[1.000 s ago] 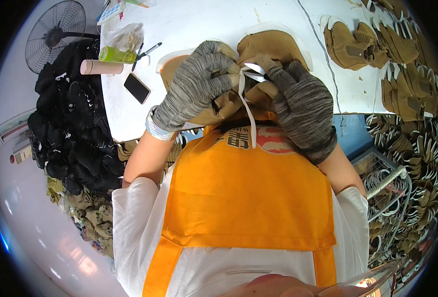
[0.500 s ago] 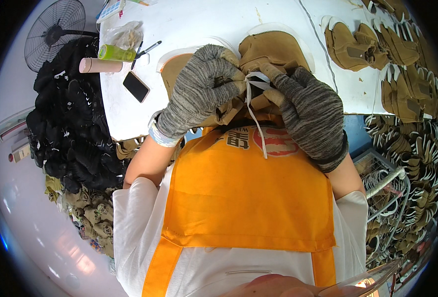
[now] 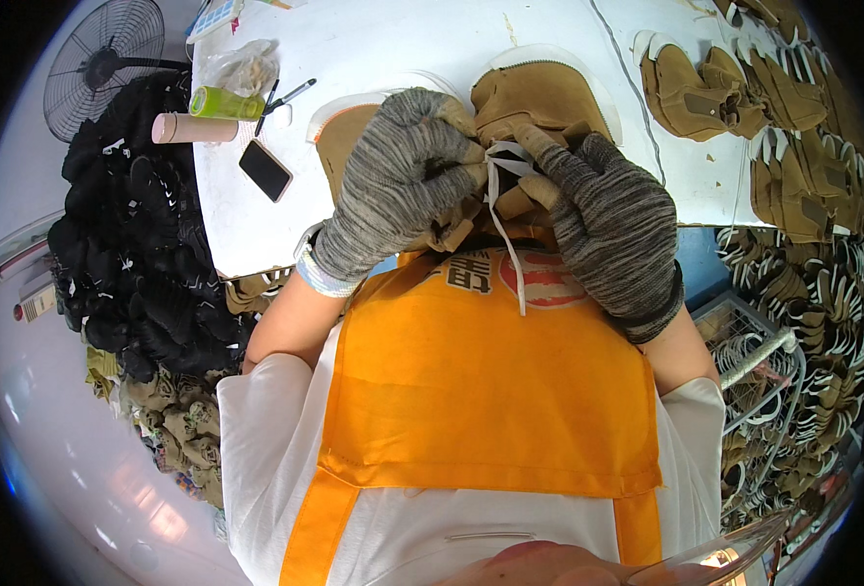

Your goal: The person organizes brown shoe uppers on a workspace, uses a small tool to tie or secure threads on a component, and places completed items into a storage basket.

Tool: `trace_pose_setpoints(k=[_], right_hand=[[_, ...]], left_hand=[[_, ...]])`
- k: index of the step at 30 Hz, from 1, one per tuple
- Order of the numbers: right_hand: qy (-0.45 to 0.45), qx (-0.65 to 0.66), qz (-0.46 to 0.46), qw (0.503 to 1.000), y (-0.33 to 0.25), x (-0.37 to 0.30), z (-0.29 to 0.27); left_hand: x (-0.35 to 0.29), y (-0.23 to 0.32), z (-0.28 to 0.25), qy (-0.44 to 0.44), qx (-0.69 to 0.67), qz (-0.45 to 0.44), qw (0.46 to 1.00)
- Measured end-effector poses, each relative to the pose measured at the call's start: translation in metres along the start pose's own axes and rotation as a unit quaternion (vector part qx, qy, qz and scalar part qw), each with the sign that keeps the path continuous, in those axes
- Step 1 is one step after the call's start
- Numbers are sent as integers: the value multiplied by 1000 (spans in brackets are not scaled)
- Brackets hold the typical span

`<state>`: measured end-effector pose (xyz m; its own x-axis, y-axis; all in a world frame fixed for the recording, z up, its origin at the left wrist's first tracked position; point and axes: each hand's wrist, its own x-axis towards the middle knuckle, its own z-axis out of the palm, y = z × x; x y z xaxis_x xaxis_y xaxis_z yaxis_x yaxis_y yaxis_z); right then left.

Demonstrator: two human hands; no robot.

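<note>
- While stretched between two gloved hands, white lace (image 3: 493, 184) crossing over near edge of surface (image 3: 393, 49), just near of brown shoe (image 3: 534, 93) with white rim.
- Left hand (image 3: 398, 176): fingers in a tight pinch, apparently on lace; closer of the two to the crossing, which lies right at its fingertips.
- Right hand (image 3: 613, 230): thumb and forefinger slightly parted, lace running rightward into the gap; can't tell how firmly gripped.
- Loose tail: long axis from crossing toward near side, slanting slightly right, free end over orange apron (image 3: 491, 391).
- Tight on left and right between gloves; far side blocked by brown shoe.
- Open room: near, over apron; bare surface far right, short of stacked brown shoes (image 3: 686, 93), and left toward phone (image 3: 265, 171).
</note>
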<state>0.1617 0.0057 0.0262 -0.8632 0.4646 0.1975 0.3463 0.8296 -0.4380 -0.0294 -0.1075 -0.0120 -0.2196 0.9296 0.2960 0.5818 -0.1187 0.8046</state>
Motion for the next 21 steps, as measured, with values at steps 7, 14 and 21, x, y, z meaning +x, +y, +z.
trace_pose_setpoints(k=[7,14,21], right_hand=[[10,39,33,999,-4,1,5],[28,47,39,998,0,-3,15],[14,5,-60,998,11,-4,0]], left_hand=[[1,0,-1,8,27,39,999],[1,0,-3,6,53,47,997],[-2,3,-2,23,69,55,996]])
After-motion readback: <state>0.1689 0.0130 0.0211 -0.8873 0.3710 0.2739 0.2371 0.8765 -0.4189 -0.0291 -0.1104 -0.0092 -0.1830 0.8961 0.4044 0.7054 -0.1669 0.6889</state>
